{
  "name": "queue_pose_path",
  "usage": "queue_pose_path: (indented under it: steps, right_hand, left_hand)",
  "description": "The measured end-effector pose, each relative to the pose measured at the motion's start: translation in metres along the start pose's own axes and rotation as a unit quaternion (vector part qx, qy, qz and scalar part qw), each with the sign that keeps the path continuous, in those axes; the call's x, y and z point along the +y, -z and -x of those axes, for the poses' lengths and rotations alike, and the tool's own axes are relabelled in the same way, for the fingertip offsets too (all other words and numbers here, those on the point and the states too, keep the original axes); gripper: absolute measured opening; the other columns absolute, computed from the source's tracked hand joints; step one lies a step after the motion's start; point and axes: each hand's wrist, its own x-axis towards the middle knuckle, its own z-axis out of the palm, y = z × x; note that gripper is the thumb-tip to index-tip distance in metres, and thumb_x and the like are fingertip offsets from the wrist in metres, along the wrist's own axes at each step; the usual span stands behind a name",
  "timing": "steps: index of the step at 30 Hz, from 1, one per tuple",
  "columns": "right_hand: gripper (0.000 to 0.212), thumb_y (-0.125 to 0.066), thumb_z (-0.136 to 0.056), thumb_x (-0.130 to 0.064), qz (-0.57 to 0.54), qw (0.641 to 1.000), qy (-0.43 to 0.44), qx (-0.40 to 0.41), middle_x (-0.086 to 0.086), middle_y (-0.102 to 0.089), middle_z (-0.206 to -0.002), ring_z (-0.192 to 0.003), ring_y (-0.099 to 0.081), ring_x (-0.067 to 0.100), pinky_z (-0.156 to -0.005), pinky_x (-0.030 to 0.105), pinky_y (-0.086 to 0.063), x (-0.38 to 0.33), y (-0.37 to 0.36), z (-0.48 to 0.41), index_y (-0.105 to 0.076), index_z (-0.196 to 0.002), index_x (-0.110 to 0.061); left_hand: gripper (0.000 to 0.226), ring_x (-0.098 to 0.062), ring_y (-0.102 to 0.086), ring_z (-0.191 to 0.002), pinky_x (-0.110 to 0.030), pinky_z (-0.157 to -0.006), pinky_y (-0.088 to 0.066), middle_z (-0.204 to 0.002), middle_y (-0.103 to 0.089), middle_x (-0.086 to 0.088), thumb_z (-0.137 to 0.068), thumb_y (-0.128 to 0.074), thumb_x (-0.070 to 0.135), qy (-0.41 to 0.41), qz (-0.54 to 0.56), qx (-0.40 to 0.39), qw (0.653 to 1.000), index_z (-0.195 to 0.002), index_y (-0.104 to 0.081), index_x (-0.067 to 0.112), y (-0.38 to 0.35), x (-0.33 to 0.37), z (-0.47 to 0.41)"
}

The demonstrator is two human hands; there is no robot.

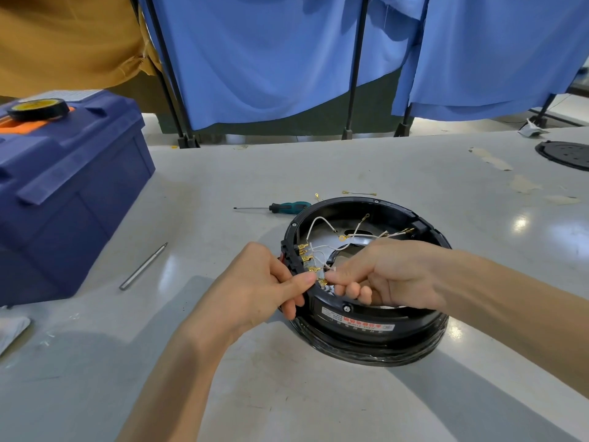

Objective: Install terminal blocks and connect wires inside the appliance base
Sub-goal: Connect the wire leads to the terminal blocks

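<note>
A round black appliance base (376,330) lies on the grey table, open side up. White wires (322,223) with brass ring and spade terminals loop inside it. A black terminal block (293,258) with brass tabs sits on the base's left rim. My left hand (271,282) grips that rim from outside, thumb pressing beside the tabs. My right hand (379,272) reaches inside the base and pinches a white wire's brass terminal (322,283) against the block. The fingertips hide the exact contact.
A teal-handled screwdriver (287,207) lies behind the base, with loose ring-terminal leads (358,193) nearby. A metal punch (143,266) lies to the left. A blue toolbox (63,193) carries a tape roll (38,109). A black disc (567,154) sits far right. Blue curtains hang behind.
</note>
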Motion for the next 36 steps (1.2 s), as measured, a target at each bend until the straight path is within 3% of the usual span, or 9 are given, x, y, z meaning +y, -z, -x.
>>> queue_pose_path:
  steps: [7, 16, 23, 27, 30, 33, 35, 36]
  right_hand:
    - [0.030, -0.046, -0.093, 0.011, 0.001, 0.996, -0.005, 0.093, 0.008, -0.054, -0.047, -0.027, -0.041, 0.008, -0.027, 0.014, -0.028, 0.001, -0.014, -0.010, -0.056, -0.067, 0.000]
    - [0.041, -0.052, -0.093, 0.006, 0.101, 0.981, 0.009, 0.163, 0.006, -0.047, -0.033, -0.019, -0.024, 0.009, -0.027, 0.010, -0.020, -0.001, -0.024, -0.015, -0.051, -0.053, 0.000]
    - [0.039, -0.051, -0.094, 0.002, 0.094, 0.991, 0.005, 0.094, 0.006, -0.047, -0.045, -0.025, -0.023, 0.007, -0.028, 0.016, -0.018, -0.001, -0.016, -0.012, -0.050, -0.056, -0.005]
    - [0.031, -0.053, -0.098, -0.011, 0.119, 0.990, 0.015, 0.078, 0.010, -0.054, -0.048, -0.029, -0.039, 0.012, -0.031, 0.016, -0.029, -0.004, -0.005, -0.001, -0.062, -0.071, 0.003]
    - [0.039, -0.059, -0.097, -0.025, 0.203, 0.953, 0.122, 0.189, 0.012, -0.059, -0.049, -0.034, -0.048, 0.019, -0.039, 0.020, -0.035, -0.009, 0.013, 0.004, -0.066, -0.074, 0.005]
    - [0.032, -0.066, -0.092, -0.027, 0.278, 0.852, 0.272, 0.350, 0.006, -0.065, -0.054, -0.047, -0.058, 0.021, -0.053, 0.031, -0.047, -0.013, 0.038, 0.002, -0.070, -0.068, -0.006]
    - [0.018, -0.066, -0.090, -0.028, 0.364, 0.774, 0.307, 0.418, 0.001, -0.073, -0.078, -0.084, -0.066, 0.024, -0.078, 0.036, -0.050, -0.015, 0.050, -0.005, -0.074, -0.080, -0.015]
    - [0.014, -0.065, -0.091, -0.027, 0.399, 0.758, 0.301, 0.420, 0.002, -0.072, -0.101, -0.105, -0.060, 0.028, -0.091, 0.039, -0.046, -0.015, 0.052, -0.009, -0.075, -0.094, -0.018]
  left_hand:
    - [0.044, 0.001, -0.038, -0.028, -0.007, -0.032, -0.026, -0.039, -0.057, 0.003, -0.086, -0.068, 0.036, -0.004, 0.004, 0.028, 1.000, -0.053, -0.067, 0.008, -0.004, 0.003, 0.003]
    - [0.043, 0.001, -0.045, -0.035, -0.008, -0.041, -0.033, -0.040, -0.059, 0.002, -0.087, -0.069, 0.035, -0.007, -0.006, 0.036, 0.999, -0.054, -0.068, 0.008, -0.006, 0.000, -0.001]
    - [0.044, 0.002, -0.044, -0.036, -0.009, -0.040, -0.032, -0.040, -0.058, 0.005, -0.086, -0.069, 0.037, -0.015, -0.009, 0.025, 1.000, -0.053, -0.069, 0.007, -0.003, -0.004, -0.003]
    - [0.049, 0.004, -0.045, -0.037, -0.006, -0.041, -0.031, -0.039, -0.057, 0.009, -0.083, -0.070, 0.042, -0.017, -0.001, 0.014, 1.000, -0.049, -0.066, 0.008, -0.001, -0.008, -0.004]
    - [0.042, 0.002, -0.044, -0.038, -0.006, -0.042, -0.032, -0.040, -0.055, 0.005, -0.076, -0.076, 0.043, -0.006, 0.018, 0.008, 1.000, -0.052, -0.070, 0.009, 0.004, -0.007, -0.004]
    - [0.041, -0.006, -0.050, -0.048, -0.017, -0.052, -0.037, -0.052, -0.061, 0.002, -0.064, -0.082, 0.051, -0.003, 0.027, 0.093, 0.995, -0.059, -0.067, 0.013, 0.004, -0.005, -0.011]
    - [0.040, -0.009, -0.058, -0.068, -0.027, -0.063, -0.044, -0.072, -0.064, 0.005, -0.066, -0.077, 0.058, -0.012, -0.021, 0.196, 0.980, -0.078, -0.065, 0.021, -0.002, -0.002, -0.020]
    - [0.041, -0.012, -0.058, -0.083, -0.032, -0.073, -0.047, -0.086, -0.062, 0.006, -0.070, -0.073, 0.059, -0.021, -0.053, 0.227, 0.972, -0.091, -0.063, 0.026, -0.006, 0.001, -0.025]
